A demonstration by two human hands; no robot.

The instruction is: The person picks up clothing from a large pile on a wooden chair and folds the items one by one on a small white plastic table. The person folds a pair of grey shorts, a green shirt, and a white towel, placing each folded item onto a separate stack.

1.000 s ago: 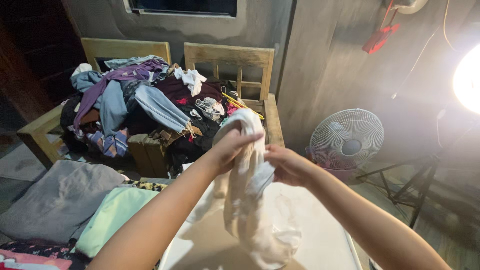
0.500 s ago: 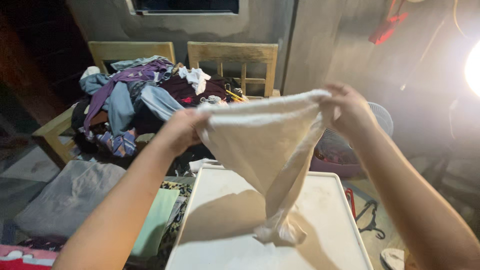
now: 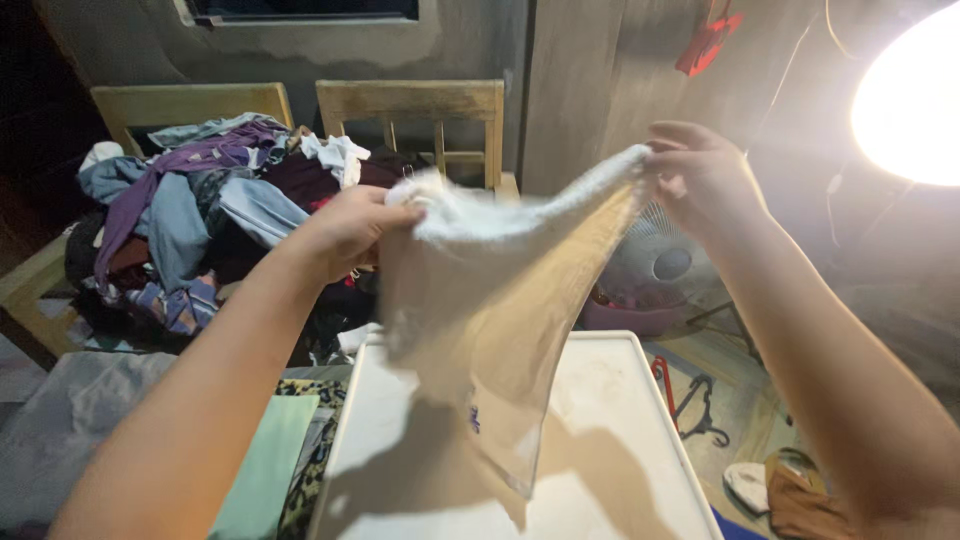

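A cream-white garment (image 3: 480, 310) hangs spread in the air above a white table (image 3: 610, 420). My left hand (image 3: 345, 230) grips its top edge on the left. My right hand (image 3: 700, 180) pinches the top edge on the right, held higher. The cloth is blurred and drapes down to a point just above the table top.
A big heap of mixed clothes (image 3: 210, 200) fills a wooden bench (image 3: 410, 105) behind the table. Folded grey and mint-green cloths (image 3: 265, 460) lie at the left. A white fan (image 3: 655, 265), hangers (image 3: 690, 400) on the floor and a bright lamp (image 3: 910, 100) are at the right.
Both hands pulled apart from a bunched grip and spread the garment wide. It now hangs flatter and swings, and the view has shifted right.
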